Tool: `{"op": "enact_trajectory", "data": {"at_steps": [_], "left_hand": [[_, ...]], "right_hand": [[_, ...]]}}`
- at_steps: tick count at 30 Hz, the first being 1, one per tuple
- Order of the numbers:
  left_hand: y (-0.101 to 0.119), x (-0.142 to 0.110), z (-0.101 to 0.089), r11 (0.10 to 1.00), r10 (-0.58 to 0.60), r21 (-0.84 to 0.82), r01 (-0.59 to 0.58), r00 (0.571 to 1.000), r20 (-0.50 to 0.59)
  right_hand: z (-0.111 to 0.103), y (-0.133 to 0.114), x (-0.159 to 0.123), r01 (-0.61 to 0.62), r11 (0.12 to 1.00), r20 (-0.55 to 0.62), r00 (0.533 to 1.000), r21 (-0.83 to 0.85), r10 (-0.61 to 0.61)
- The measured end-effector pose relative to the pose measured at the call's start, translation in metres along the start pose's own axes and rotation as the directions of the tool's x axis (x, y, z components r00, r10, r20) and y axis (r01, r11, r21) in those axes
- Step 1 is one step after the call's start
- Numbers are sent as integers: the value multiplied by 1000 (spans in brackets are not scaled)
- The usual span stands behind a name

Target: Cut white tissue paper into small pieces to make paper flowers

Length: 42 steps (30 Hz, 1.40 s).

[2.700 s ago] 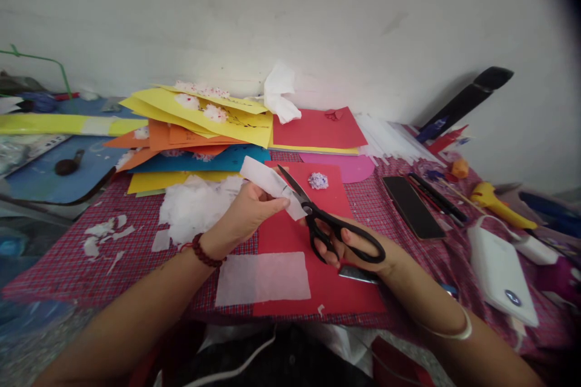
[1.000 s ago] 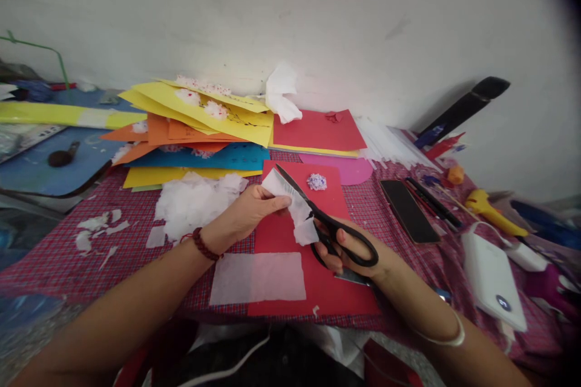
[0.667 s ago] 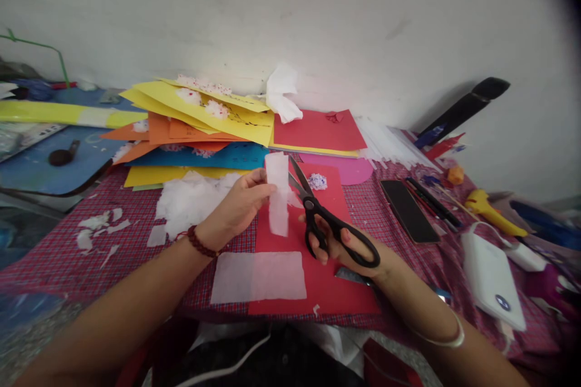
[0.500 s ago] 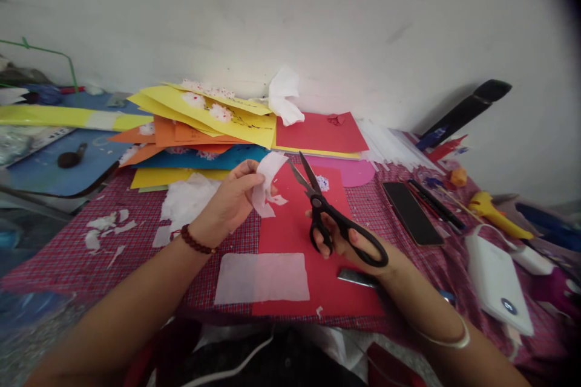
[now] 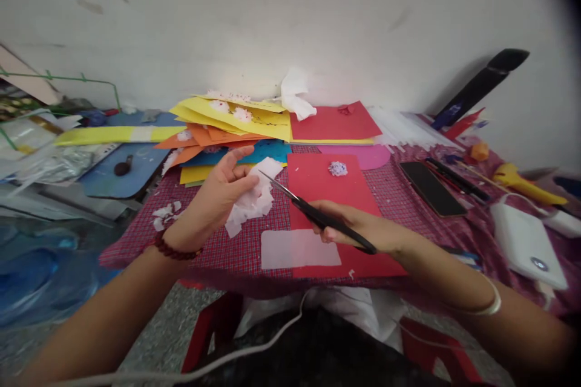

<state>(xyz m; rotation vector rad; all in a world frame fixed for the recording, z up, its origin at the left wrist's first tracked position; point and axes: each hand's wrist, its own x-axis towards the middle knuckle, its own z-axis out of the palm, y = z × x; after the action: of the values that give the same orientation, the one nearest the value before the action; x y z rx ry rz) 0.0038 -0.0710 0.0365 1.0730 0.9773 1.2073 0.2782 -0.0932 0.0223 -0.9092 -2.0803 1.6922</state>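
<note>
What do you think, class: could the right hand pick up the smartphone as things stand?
Probably not: the right hand holds the scissors. Otherwise the way looks free, as the smartphone lies uncovered.

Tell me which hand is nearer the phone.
Right. The right hand, gripping the scissors, is left of the phone; the left hand is farther left, by the white paper pile.

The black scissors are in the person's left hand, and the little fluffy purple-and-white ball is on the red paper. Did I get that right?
Not quite. The head view shows the black scissors in the person's right hand, not the left hand. The little fluffy purple-and-white ball is on the red paper, just as you said.
</note>
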Motion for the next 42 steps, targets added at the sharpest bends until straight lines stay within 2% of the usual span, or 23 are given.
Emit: {"op": "enact_trajectory", "data": {"at_steps": [6,13,18,23,26,29,34,38,42], "left_hand": [[-3,-19,-20,997,-21,72,23,999,-31],[-4,-15,-29,999,-43,-26,41,995,-93],[-7,-9,-31,997,-74,-40,70,992,-101],[-8,-2,-39,992,-125,-25,123,987,-98],[-5,3,-45,989,-150,-10,150,980,-132],[-1,9,-50,981,-193,-15,194,965,-176],[10,15,-47,980,-182,33,194,958,-221],[14,18,-41,971,-212,67,230,956,-204],[10,22,-39,963,-256,49,265,956,-142]], "right_hand": [[27,2,30,-32,991,20,999,132,30],[38,-5,45,-13,977,-7,1000,212,15],[40,-4,47,-44,967,-20,999,251,50],[37,7,51,-53,960,-34,997,275,65],[30,11,50,-29,976,-22,999,217,34],[23,12,43,-49,974,-9,999,220,53],[17,10,30,-54,972,47,998,228,44],[15,12,29,-56,985,15,998,165,55],[14,13,32,-74,990,-6,997,122,76]]}}
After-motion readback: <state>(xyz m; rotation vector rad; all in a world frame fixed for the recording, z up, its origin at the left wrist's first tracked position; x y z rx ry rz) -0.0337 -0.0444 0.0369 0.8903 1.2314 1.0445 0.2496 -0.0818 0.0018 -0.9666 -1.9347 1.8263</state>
